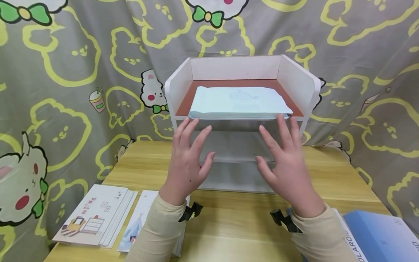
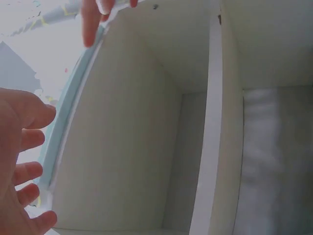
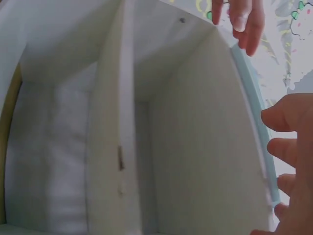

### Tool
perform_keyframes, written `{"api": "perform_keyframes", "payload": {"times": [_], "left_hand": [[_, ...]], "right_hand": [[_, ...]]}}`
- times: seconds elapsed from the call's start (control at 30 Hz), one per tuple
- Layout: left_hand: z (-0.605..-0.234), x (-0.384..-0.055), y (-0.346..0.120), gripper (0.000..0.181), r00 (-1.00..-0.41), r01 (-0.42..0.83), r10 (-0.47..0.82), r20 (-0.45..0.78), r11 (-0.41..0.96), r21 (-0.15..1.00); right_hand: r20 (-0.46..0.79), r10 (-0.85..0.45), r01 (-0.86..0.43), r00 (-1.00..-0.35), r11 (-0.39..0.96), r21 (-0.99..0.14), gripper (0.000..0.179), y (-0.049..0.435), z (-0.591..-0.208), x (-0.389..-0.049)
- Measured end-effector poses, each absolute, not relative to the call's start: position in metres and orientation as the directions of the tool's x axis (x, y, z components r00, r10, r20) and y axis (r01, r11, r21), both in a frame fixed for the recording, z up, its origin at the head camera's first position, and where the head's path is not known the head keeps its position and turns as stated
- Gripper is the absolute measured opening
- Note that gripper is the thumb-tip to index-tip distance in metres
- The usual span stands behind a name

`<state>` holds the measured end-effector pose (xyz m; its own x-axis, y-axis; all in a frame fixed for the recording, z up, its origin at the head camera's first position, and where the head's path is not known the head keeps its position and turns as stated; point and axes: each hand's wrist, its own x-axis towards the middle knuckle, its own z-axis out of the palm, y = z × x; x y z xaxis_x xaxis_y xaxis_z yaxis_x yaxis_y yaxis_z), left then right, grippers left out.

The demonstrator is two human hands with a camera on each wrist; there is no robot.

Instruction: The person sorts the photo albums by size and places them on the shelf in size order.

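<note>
A flat, pale-blue pack (image 1: pixel 240 100) with a faint whale drawing lies on the brown top board of a white shelf unit (image 1: pixel 237 69). Near the pack's front left corner, my left hand (image 1: pixel 188 160) is raised with fingers spread and holds nothing. Opposite it, by the front right corner, my right hand (image 1: pixel 288 163) is held up the same way. Both wrist views show the fingertips close to the pack's pale-blue front edge (image 2: pixel 68 112); whether any of them touch it I cannot tell. Below the pack, the unit's compartments face me.
A stack of illustrated booklets (image 1: pixel 91 216) lies at the table's left, beside another booklet with a tent picture (image 1: pixel 135 227). At the right sits a blue box (image 1: pixel 381 233), partly cut off. The wooden table (image 1: pixel 226 218) backs onto a patterned grey curtain (image 1: pixel 108 47).
</note>
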<state>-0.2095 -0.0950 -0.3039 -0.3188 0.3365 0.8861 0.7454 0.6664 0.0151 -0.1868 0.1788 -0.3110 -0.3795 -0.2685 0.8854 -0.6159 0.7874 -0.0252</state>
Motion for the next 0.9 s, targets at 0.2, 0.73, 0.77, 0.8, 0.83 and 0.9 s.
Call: {"api": "perform_keyframes", "payload": {"times": [0.2, 0.73, 0.77, 0.8, 0.83, 0.9], "left_hand": [[-0.3070, -0.2098, -0.0965, 0.059, -0.384, 0.718, 0.356, 0.852, 0.695, 0.033], [-0.3082, -0.2181, -0.0952, 0.061, -0.458, 0.722, 0.314, 0.832, 0.677, 0.142], [-0.3082, -0.2182, -0.0951, 0.061, -0.467, 0.723, 0.309, 0.829, 0.674, 0.156], [-0.3079, -0.2180, -0.0949, 0.060, -0.475, 0.723, 0.305, 0.826, 0.669, 0.169], [-0.3076, -0.2176, -0.0949, 0.060, -0.482, 0.726, 0.301, 0.823, 0.663, 0.183], [-0.3080, -0.2170, -0.0953, 0.058, -0.491, 0.731, 0.288, 0.822, 0.650, 0.209]], "right_hand": [[0.854, -0.272, -0.555, -0.443, 0.831, -0.024, 0.063, 0.1751, -0.3156, -0.1905], [0.843, -0.256, -0.520, -0.473, 0.854, -0.032, 0.055, 0.1751, -0.3123, -0.1886], [0.846, -0.252, -0.524, -0.470, 0.851, -0.038, 0.055, 0.1751, -0.3126, -0.1887], [0.843, -0.252, -0.520, -0.475, 0.853, -0.038, 0.054, 0.1754, -0.3130, -0.1886], [0.841, -0.253, -0.517, -0.478, 0.855, -0.037, 0.054, 0.1756, -0.3134, -0.1886], [0.841, -0.253, -0.525, -0.478, 0.850, -0.042, 0.053, 0.1759, -0.3137, -0.1886]]}}
